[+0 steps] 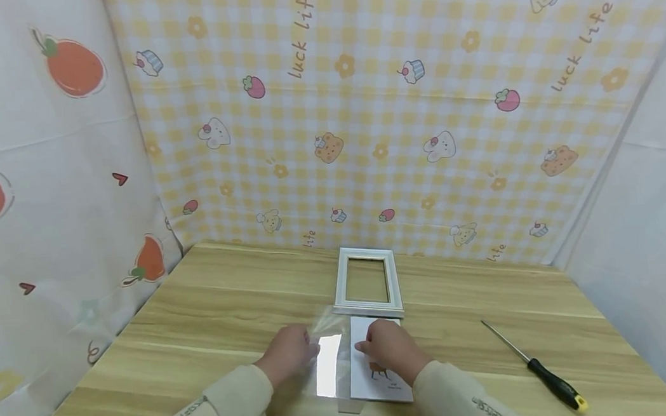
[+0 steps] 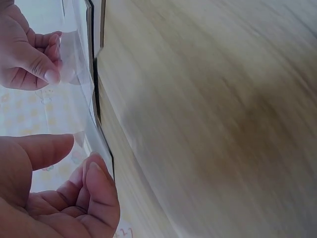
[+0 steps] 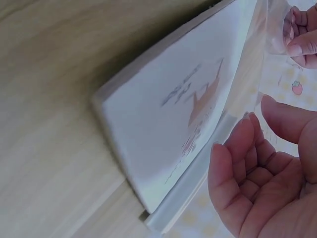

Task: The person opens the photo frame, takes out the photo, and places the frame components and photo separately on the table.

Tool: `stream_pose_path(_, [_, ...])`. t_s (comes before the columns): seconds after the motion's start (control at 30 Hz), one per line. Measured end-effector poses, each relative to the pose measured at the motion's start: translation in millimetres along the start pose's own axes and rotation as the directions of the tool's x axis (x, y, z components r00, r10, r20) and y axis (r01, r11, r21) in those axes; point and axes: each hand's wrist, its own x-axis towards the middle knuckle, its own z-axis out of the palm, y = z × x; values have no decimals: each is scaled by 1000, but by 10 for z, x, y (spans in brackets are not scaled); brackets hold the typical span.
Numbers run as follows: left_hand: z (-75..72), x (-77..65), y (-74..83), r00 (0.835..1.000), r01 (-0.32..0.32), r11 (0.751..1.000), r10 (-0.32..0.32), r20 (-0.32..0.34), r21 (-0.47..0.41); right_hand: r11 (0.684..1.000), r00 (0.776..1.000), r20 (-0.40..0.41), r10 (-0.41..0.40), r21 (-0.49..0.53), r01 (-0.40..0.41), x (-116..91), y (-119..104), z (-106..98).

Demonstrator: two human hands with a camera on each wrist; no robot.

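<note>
A clear plastic film (image 1: 328,364), glossy with reflected light, spans the space between my two hands. My left hand (image 1: 287,352) pinches its left side between thumb and curled fingers; in the left wrist view the film's edge shows at the left thumb tip (image 2: 67,148). My right hand (image 1: 392,345) pinches the film's other side, over a white picture panel (image 1: 378,390) printed with a brown animal and small text. In the right wrist view the panel (image 3: 148,124) shows its thick edge. My right hand hides part of its print in the head view.
Just beyond the panel lies a white picture frame (image 1: 340,281) with an open middle. A screwdriver (image 1: 549,379) with a black and yellow handle lies to the right on the wooden table (image 1: 218,291). Patterned cloth (image 1: 362,117) hangs behind and at both sides.
</note>
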Motion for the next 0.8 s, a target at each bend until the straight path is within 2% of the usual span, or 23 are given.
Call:
stream_pose_path(0.2, [-47,-19,-48,999,-14,1000,14,-29,5,999,999,18,-38,-18,38,28,-75,38])
stream_pose_path(0.37, [-105,-38,-71,999,-32,999,33,-42,28,997,998,-5,-68,-28,68,69,-111,98])
stream_pose_path(0.57, [-167,-55,-108,999,29,999,-28,-33,26,995,996,-27,-86,-57,84,145,-170,181])
stream_pose_path(0.8, [-224,-66,-156,997,60,995,-56,-53,74,990,994,-29,-105,-102,102,198,-264,233])
